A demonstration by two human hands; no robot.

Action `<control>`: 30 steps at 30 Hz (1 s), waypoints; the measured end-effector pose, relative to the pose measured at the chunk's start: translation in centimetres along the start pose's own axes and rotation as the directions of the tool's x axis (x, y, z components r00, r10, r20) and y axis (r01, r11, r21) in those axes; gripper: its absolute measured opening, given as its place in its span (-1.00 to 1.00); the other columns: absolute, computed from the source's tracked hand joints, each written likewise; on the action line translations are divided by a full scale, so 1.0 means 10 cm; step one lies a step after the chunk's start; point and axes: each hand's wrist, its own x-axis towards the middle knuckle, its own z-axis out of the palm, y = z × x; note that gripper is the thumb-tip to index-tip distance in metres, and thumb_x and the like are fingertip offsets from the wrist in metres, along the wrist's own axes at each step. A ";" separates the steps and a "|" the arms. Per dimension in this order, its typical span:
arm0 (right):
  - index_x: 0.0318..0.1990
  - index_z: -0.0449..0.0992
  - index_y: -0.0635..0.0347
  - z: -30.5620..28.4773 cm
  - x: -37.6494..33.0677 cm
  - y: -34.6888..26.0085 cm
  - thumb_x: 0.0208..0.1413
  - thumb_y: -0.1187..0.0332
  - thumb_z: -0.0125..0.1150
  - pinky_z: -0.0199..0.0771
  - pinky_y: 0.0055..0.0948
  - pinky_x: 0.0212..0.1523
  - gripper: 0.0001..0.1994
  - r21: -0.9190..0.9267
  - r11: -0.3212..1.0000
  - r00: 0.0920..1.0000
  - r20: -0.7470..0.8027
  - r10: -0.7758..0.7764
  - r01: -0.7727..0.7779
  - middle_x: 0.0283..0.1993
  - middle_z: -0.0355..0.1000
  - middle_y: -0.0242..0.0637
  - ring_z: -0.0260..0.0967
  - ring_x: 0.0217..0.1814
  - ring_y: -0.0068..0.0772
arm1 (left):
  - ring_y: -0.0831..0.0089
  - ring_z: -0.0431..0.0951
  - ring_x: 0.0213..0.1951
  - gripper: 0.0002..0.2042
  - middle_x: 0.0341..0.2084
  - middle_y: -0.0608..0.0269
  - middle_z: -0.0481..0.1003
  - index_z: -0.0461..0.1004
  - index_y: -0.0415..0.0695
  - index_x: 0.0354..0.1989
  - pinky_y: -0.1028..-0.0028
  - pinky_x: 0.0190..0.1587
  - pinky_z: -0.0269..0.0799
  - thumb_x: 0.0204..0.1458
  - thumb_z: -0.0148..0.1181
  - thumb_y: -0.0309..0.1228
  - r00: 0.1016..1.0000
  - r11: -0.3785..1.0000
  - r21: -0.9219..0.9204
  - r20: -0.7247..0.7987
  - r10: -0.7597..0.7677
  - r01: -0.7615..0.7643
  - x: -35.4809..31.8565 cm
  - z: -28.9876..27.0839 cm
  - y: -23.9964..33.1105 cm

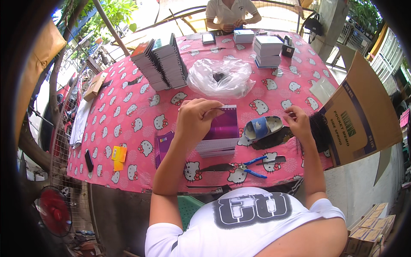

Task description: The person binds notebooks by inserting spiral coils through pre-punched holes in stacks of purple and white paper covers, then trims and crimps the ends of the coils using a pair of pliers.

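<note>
Head view is showing a purple booklet lying on top of a short stack of booklets near the middle of the pink patterned surface. The left hand is resting on the booklet's upper left corner, its grip closing thumb and fingers on the top edge there, knuckles raised and the wrist bending down over the stack. The left forearm is coming up from the lower edge and leaning slightly right.

The right hand is hovering just right of the stack, its fingers curling in toward the thumb in a nearly closed grip; whether something thin is pinched between them I cannot tell. It is sitting between a blue and grey sandal-like object on its left and a bundle of black spiral bindings on its right, which is lying at the mouth of a tilted cardboard box.

Blue-handled pliers are lying on the near edge of the surface, below the stack. Farther back, a crumpled clear plastic bag is sitting behind the booklet, with a leaning row of booklets to its left. Another person is sitting at the far side.
</note>
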 end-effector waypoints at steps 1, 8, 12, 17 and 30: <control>-0.19 0.57 0.23 0.05 0.00 -0.23 -0.02 0.50 0.30 0.44 -0.49 -0.28 -0.80 0.145 0.987 0.997 0.032 -0.073 0.068 -0.28 0.51 -0.23 0.46 -0.31 -0.44 | 0.39 0.56 -0.39 -0.86 -0.47 0.24 0.58 0.62 -0.16 -0.35 0.35 -0.19 0.35 -0.11 0.34 -0.45 0.996 0.994 0.077 -0.031 0.083 -0.081 -0.03 -0.03 0.06; -0.21 0.63 0.22 0.32 0.05 -1.21 -0.01 0.50 0.34 0.36 -0.63 -0.31 -0.83 0.396 0.882 0.934 0.136 -0.330 0.254 -0.29 0.51 -0.39 0.40 -0.31 -0.67 | 0.42 0.54 -0.43 -0.86 -0.52 0.32 0.59 0.62 -0.08 -0.39 0.40 -0.14 0.25 -0.12 0.37 -0.34 0.995 1.000 0.027 -0.103 0.011 -0.008 -0.09 0.01 0.14; -0.23 0.63 0.17 0.36 0.13 -1.32 -0.03 0.47 0.36 0.39 -0.59 -0.30 -0.83 0.295 0.861 0.897 0.028 -0.442 0.415 -0.31 0.50 -0.39 0.42 -0.31 -0.62 | 0.44 0.55 -0.43 -0.85 -0.53 0.34 0.59 0.62 -0.07 -0.42 0.41 -0.12 0.24 -0.11 0.38 -0.29 0.990 0.999 0.021 -0.132 0.046 -0.044 -0.07 0.06 0.09; -0.28 0.60 0.18 0.33 0.22 -1.34 0.00 0.46 0.32 0.40 -0.56 -0.30 -0.89 0.417 0.876 0.881 0.282 -0.379 0.244 -0.35 0.48 -0.40 0.42 -0.31 -0.62 | 0.44 0.53 -0.23 -0.82 -0.32 0.29 0.61 0.66 -0.02 -0.38 0.38 -0.03 0.25 -0.16 0.42 -0.27 0.980 0.984 0.167 -0.176 0.088 -0.058 -0.11 0.06 0.09; -0.19 0.46 0.09 0.47 0.15 -1.47 0.09 0.23 0.24 0.43 -0.23 -0.33 -0.79 0.074 0.845 0.826 0.178 -0.534 0.530 -0.26 0.38 -0.27 0.45 -0.30 -0.15 | 0.43 0.46 -0.25 -0.75 -0.42 0.41 0.55 0.67 0.05 -0.26 0.36 -0.13 0.28 -0.20 0.41 -0.38 0.946 0.985 0.174 -0.321 0.051 0.006 -0.24 0.23 0.08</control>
